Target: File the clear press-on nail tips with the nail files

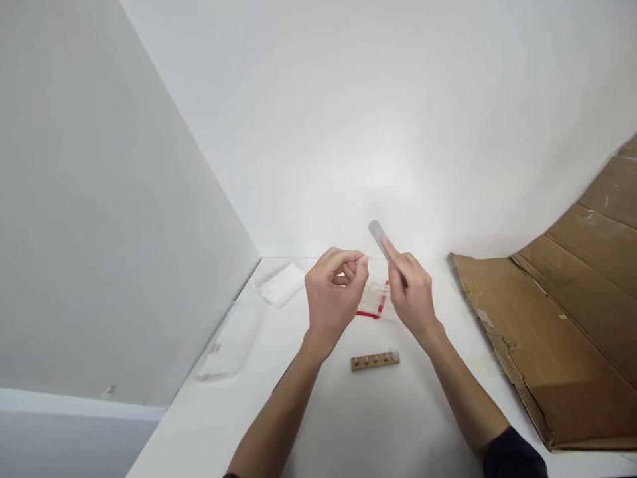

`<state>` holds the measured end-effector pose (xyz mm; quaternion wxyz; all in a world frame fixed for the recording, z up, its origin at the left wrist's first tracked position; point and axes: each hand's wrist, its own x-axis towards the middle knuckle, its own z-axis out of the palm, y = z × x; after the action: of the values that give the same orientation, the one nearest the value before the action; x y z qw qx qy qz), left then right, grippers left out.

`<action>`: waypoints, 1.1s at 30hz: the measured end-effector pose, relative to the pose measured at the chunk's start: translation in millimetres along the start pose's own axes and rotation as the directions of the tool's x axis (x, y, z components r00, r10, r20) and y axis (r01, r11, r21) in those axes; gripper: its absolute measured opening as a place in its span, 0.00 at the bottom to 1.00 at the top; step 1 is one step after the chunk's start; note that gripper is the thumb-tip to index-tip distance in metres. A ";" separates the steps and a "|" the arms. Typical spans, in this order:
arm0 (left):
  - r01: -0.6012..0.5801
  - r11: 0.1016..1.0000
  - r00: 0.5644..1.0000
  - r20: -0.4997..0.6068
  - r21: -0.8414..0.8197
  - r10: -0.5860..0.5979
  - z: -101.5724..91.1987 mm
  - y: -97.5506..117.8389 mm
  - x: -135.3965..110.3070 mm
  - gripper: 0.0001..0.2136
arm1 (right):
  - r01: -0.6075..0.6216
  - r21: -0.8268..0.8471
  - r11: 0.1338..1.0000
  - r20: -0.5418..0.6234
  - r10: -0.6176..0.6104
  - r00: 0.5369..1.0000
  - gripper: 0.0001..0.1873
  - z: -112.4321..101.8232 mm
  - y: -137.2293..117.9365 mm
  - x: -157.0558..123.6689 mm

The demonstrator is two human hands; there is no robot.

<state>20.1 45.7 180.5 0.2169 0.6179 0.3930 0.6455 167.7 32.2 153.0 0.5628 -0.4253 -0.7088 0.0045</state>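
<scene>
In my right hand (413, 289) is a flat grey strip with a rounded end, which looks like a nail file (377, 234); my index finger lies along it. My left hand (336, 285) is pinched, thumb against index finger, close to the left of the strip. Whatever sits between those fingertips is too small to make out. Below both hands a small brown cardboard strip (375, 361) lies on the white table, with several small shiny pieces along its upper edge. Behind the hands, partly hidden, is a clear plastic bag (373, 299) with red markings.
At the back left lies a clear packet with white contents (283, 284). A clear plastic sleeve (229, 342) rests near the table's left edge. Opened-out brown cardboard (562, 332) covers the right side and leans up the wall. White walls stand behind and on the left.
</scene>
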 end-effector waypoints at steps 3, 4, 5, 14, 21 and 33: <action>0.000 1.000 1.000 0.007 0.005 0.000 -0.1 1.0 -0.1 0.07 | 0.015 0.023 1.000 0.018 -0.015 1.000 0.27 -0.7 -0.3 0.1; -0.004 1.000 1.000 0.010 0.009 0.004 -0.2 1.2 0.0 0.07 | 0.022 0.027 0.999 0.034 -0.023 0.999 0.27 -1.2 -0.2 0.2; -0.007 1.000 1.000 0.011 0.014 0.007 -0.2 1.4 0.2 0.07 | 0.018 0.021 1.000 0.038 -0.019 0.999 0.27 -1.8 0.0 0.3; -0.005 1.000 1.000 0.012 0.009 0.004 -0.5 0.1 1.1 0.08 | -0.041 -0.005 0.999 0.013 0.041 0.999 0.26 -3.0 1.8 0.3; -0.017 1.000 1.000 0.019 0.012 0.016 0.1 0.3 -0.9 0.07 | -0.013 -0.006 1.000 0.006 0.013 1.000 0.27 -6.7 0.6 2.7; -0.007 1.000 0.999 0.037 -0.004 0.007 -2.7 6.3 0.9 0.07 | 0.049 0.054 0.997 0.031 -0.051 0.998 0.28 -4.8 2.5 2.1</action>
<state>18.7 42.0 186.2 0.2230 0.6306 0.3854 0.6357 173.0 32.8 155.3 0.5622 -0.3923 -0.7279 0.0160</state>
